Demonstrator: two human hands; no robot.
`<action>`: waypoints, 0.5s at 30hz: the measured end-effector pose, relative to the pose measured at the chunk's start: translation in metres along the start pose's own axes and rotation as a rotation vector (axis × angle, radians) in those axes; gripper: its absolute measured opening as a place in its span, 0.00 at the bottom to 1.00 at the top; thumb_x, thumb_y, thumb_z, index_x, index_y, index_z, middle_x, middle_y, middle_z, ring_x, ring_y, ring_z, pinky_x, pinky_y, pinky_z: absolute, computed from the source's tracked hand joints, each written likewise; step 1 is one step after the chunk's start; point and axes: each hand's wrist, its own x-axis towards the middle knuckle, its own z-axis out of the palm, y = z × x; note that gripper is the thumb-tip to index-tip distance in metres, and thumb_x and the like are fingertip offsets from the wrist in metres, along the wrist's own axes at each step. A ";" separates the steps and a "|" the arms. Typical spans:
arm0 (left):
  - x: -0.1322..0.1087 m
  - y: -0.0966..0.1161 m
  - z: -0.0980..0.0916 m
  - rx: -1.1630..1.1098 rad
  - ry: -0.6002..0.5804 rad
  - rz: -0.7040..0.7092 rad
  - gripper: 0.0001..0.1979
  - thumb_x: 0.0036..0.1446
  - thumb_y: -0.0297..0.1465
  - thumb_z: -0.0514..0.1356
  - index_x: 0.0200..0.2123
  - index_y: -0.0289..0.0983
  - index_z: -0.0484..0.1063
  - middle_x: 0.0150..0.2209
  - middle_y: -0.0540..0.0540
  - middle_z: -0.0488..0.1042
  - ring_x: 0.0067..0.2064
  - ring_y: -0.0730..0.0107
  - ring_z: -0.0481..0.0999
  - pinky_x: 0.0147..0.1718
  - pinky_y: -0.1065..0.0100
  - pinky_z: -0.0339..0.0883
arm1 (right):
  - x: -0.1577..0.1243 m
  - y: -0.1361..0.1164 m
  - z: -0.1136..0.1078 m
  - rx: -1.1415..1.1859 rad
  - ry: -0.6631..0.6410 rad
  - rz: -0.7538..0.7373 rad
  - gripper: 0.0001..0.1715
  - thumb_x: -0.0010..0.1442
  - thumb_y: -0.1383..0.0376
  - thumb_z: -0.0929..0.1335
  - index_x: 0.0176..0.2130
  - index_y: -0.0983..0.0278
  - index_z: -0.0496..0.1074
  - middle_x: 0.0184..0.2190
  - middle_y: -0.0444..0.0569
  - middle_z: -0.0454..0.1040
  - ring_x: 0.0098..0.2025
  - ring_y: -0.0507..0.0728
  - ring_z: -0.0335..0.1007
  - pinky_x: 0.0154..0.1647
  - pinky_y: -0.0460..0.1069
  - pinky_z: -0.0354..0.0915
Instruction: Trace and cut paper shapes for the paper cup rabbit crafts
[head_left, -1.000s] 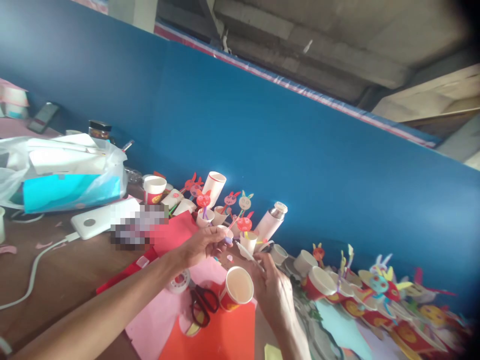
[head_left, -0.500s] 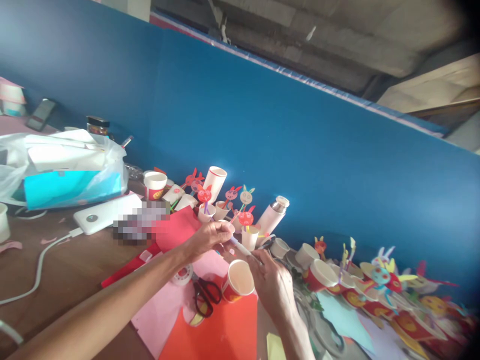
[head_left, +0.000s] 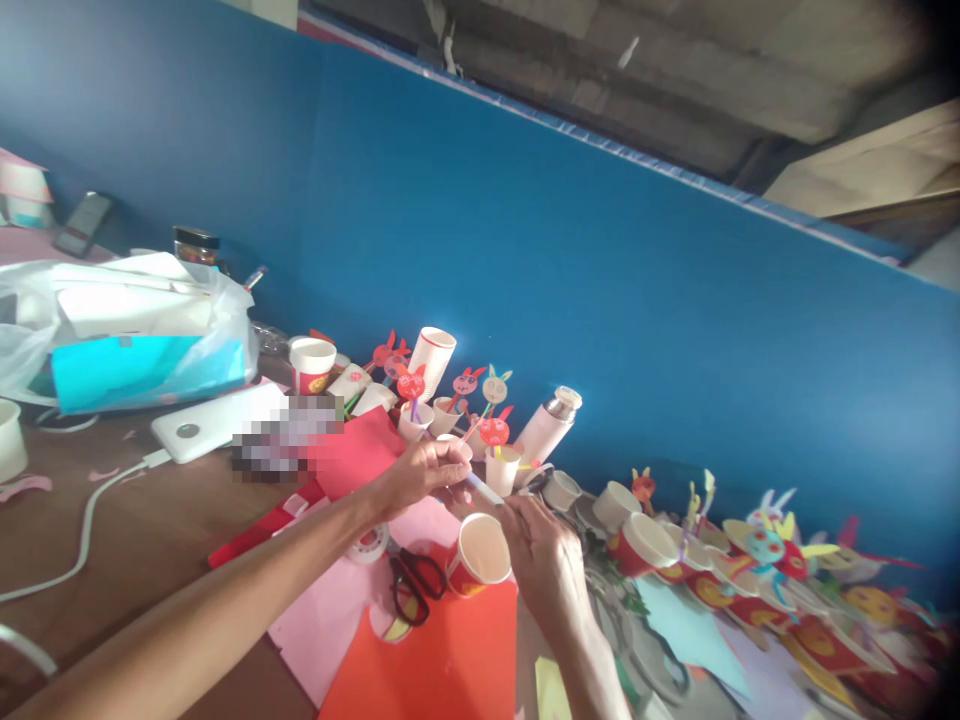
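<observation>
Toward the tabletop's point(head_left: 142, 530) far edge, head view: left hand point(head_left: 416, 475), grip pinching one end of a slender whitish stick point(head_left: 484, 489); right hand point(head_left: 546, 550), grip pinching the other. Stick slants, raised, beyond a red-and-white paper cup point(head_left: 484, 552). Black-handled scissors point(head_left: 409, 566) beside cup, nearer the front edge.

Brown table point(head_left: 157, 545), white power bank point(head_left: 214, 428), plastic bag point(head_left: 229, 320), pink paper point(head_left: 330, 620)
</observation>
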 end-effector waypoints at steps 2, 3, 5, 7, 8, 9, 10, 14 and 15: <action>0.000 0.000 0.000 -0.006 0.003 0.003 0.14 0.50 0.38 0.63 0.32 0.32 0.67 0.25 0.45 0.76 0.26 0.71 0.74 0.25 0.70 0.69 | 0.000 0.000 0.000 0.009 0.007 -0.005 0.16 0.63 0.62 0.58 0.33 0.63 0.72 0.26 0.47 0.75 0.28 0.54 0.70 0.29 0.44 0.57; 0.000 0.000 0.001 -0.011 0.006 0.006 0.15 0.50 0.38 0.63 0.32 0.32 0.67 0.25 0.45 0.76 0.25 0.70 0.75 0.26 0.69 0.69 | 0.000 0.000 0.000 0.013 0.008 -0.008 0.17 0.64 0.62 0.58 0.33 0.63 0.73 0.27 0.47 0.75 0.28 0.54 0.70 0.29 0.44 0.57; 0.000 -0.001 0.003 -0.024 0.015 0.013 0.15 0.48 0.38 0.64 0.31 0.32 0.67 0.25 0.45 0.76 0.25 0.70 0.75 0.27 0.67 0.70 | 0.000 0.000 -0.001 0.017 0.000 -0.017 0.18 0.64 0.62 0.58 0.34 0.64 0.73 0.27 0.48 0.76 0.29 0.54 0.71 0.30 0.44 0.58; -0.001 -0.001 0.005 -0.036 0.019 0.010 0.15 0.48 0.38 0.65 0.30 0.32 0.67 0.26 0.44 0.76 0.25 0.69 0.75 0.27 0.66 0.70 | 0.000 0.000 -0.001 0.017 -0.010 -0.024 0.18 0.64 0.62 0.57 0.34 0.64 0.73 0.28 0.49 0.76 0.29 0.54 0.71 0.30 0.44 0.58; -0.001 -0.001 0.007 -0.042 0.019 0.005 0.15 0.48 0.38 0.65 0.29 0.32 0.67 0.26 0.43 0.77 0.25 0.68 0.75 0.26 0.66 0.70 | 0.000 0.000 -0.001 0.018 -0.013 -0.028 0.19 0.64 0.62 0.57 0.33 0.64 0.73 0.28 0.49 0.76 0.29 0.54 0.71 0.30 0.45 0.58; -0.001 -0.001 0.008 -0.047 0.019 -0.003 0.15 0.47 0.38 0.65 0.29 0.32 0.67 0.26 0.43 0.77 0.25 0.68 0.75 0.26 0.66 0.70 | 0.000 0.000 -0.001 0.020 -0.015 -0.031 0.19 0.64 0.62 0.57 0.33 0.64 0.73 0.28 0.49 0.76 0.29 0.54 0.71 0.30 0.45 0.58; -0.001 -0.001 0.008 -0.050 0.019 -0.010 0.15 0.47 0.38 0.65 0.28 0.32 0.67 0.26 0.42 0.77 0.24 0.68 0.75 0.26 0.66 0.70 | 0.000 0.001 -0.001 0.023 -0.017 -0.033 0.19 0.64 0.62 0.57 0.33 0.64 0.73 0.27 0.50 0.76 0.29 0.54 0.71 0.31 0.45 0.59; -0.002 -0.003 0.008 -0.058 0.026 -0.030 0.16 0.46 0.39 0.66 0.28 0.33 0.66 0.26 0.42 0.77 0.23 0.67 0.75 0.25 0.66 0.70 | -0.002 0.000 0.004 0.035 -0.019 -0.029 0.21 0.65 0.61 0.56 0.34 0.65 0.73 0.27 0.50 0.76 0.29 0.54 0.71 0.31 0.45 0.59; -0.002 -0.003 0.007 -0.057 0.025 -0.036 0.16 0.46 0.39 0.65 0.28 0.33 0.66 0.26 0.42 0.77 0.23 0.67 0.75 0.25 0.66 0.70 | -0.002 -0.001 0.005 0.037 -0.021 -0.021 0.21 0.65 0.61 0.56 0.33 0.65 0.73 0.26 0.50 0.75 0.28 0.54 0.71 0.31 0.45 0.58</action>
